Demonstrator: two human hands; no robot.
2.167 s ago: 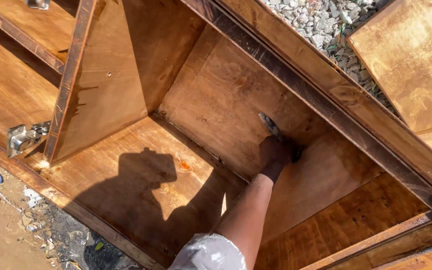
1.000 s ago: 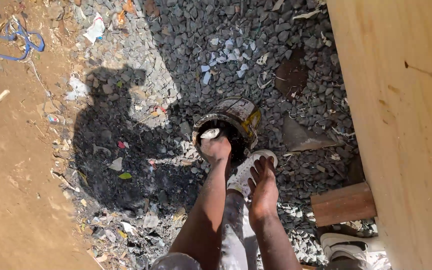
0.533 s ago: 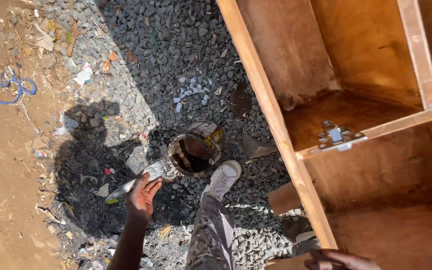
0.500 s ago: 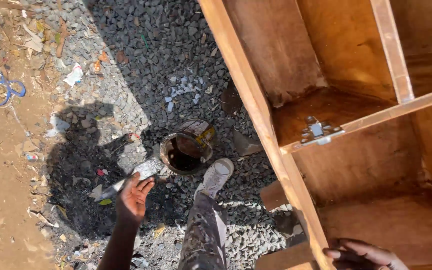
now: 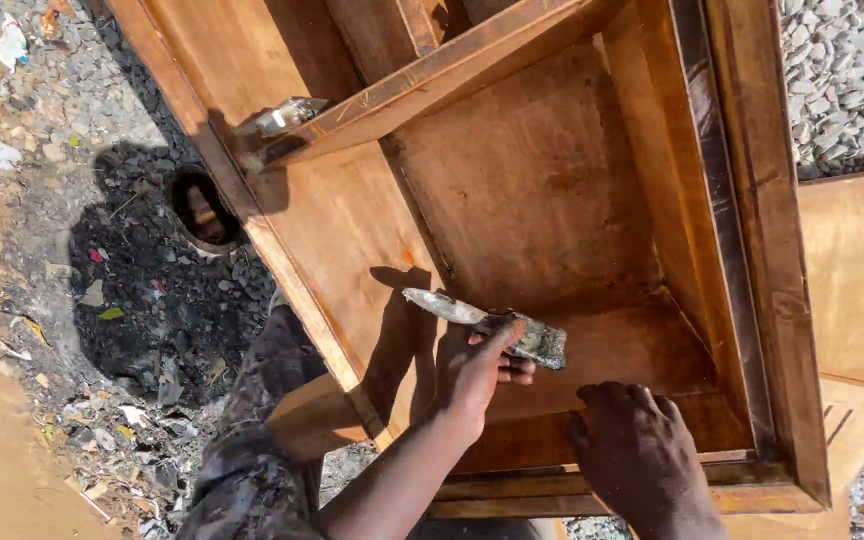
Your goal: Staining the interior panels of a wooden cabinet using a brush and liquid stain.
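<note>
My left hand is shut on a worn paintbrush. The pale handle points up-left and the wet bristles point right, just above the inner panel of a brown wooden cabinet that lies on its back. Beside it, my right hand rests palm down on the cabinet's lower frame rail, holding nothing. A dark round tin stands on the gravel to the left, outside the cabinet wall.
A wooden divider with a metal fitting crosses the cabinet's upper part. My trouser leg is at the lower left, on littered dark gravel. A plywood board lies to the right and pale gravel at the top right.
The view has swung from the gravel and tin onto the cabinet's inside. My left hand has carried the brush from beside the tin over the cabinet wall. My right hand now rests on the frame.
</note>
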